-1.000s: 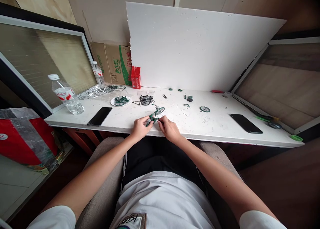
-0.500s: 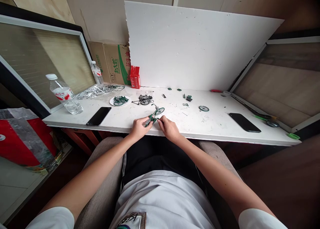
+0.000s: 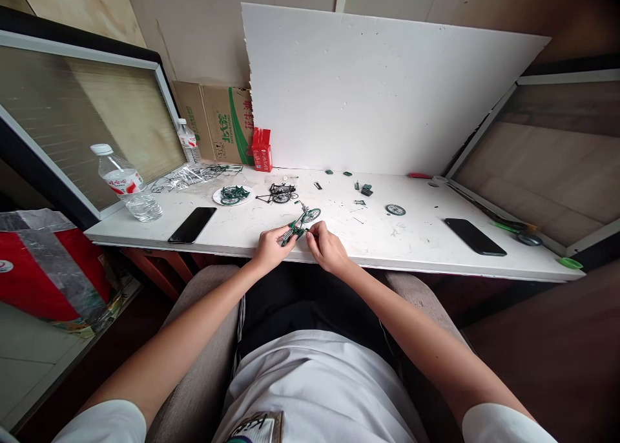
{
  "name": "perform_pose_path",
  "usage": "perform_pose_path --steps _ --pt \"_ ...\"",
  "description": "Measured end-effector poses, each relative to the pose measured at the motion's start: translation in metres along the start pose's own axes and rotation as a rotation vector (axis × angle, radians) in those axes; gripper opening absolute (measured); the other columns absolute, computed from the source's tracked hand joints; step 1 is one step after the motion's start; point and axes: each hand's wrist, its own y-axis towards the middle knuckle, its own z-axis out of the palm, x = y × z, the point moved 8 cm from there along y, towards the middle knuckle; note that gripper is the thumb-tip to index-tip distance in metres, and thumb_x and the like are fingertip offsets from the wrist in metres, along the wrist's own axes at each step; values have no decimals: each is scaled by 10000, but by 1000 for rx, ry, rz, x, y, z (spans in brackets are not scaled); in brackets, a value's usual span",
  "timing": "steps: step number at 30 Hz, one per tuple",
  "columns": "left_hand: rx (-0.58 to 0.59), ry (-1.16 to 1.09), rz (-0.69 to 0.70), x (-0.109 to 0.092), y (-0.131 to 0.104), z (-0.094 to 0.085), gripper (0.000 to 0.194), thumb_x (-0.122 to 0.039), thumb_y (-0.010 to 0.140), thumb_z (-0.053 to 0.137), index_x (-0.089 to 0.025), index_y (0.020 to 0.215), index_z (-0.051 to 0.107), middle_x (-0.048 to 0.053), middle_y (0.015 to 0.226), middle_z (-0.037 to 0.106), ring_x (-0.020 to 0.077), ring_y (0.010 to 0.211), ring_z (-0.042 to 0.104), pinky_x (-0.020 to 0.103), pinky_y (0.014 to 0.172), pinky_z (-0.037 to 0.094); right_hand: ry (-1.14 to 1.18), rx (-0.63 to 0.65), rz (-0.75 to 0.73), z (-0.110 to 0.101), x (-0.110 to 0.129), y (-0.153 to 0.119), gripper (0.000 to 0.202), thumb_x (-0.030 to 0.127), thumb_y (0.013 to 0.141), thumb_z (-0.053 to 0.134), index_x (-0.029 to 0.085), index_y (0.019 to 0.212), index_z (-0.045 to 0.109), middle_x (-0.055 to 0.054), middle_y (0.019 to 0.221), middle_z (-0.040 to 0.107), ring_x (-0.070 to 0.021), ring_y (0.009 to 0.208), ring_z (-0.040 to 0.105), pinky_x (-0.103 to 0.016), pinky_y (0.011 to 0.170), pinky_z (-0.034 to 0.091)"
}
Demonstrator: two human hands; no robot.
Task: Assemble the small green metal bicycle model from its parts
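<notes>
A small green model bicycle [image 3: 294,230], one spoked wheel pointing away from me, is tilted above the front edge of the white table. My left hand [image 3: 272,247] is closed around its rear part, and the fingers hide some of the frame. Close by on the right, my right hand [image 3: 327,245] pinches near the bicycle's lower side. Whatever lies between those fingertips is a tiny dark bit, too small to name. A loose spoked wheel [image 3: 396,210] lies flat on the table to the right.
Black bicycle parts [image 3: 281,193] and a white plate [image 3: 249,198] with green parts lie beyond my hands. Phones [image 3: 192,225] rest left and right. A water bottle [image 3: 126,183] stands at left. Small green pieces [image 3: 367,190] are scattered. A white board [image 3: 378,88] leans behind.
Both hands hold nearly the same place by the bicycle. The right fingers have shifted very slightly; the view has moved a touch.
</notes>
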Motion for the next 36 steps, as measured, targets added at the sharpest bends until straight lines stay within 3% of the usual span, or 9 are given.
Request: perform_pose_path --steps 13,27,36 --pt "4 -6 -12 0 -1 -1 303 -426 939 699 -134 902 772 39 743 698 137 672 578 225 680 484 204 -86 -18 -3 -10 -2 376 558 1097 458 219 1046 612 -57 866 745 -188 680 647 -303 646 457" --pt "-20 -1 -37 -1 -1 -2 366 -484 917 715 -124 906 782 32 687 667 135 644 566 216 653 482 186 -49 29 -3 -8 -2 424 615 1090 409 233 1006 573 -65 884 744 -194 683 637 -308 671 445" --pt "-37 25 -55 -2 2 0 317 -429 914 716 -126 844 777 20 650 641 130 624 545 213 634 466 214 -37 16 -2 -10 1 367 556 1100 431 225 1010 563 -27 853 715 -156 637 573 -287 654 420"
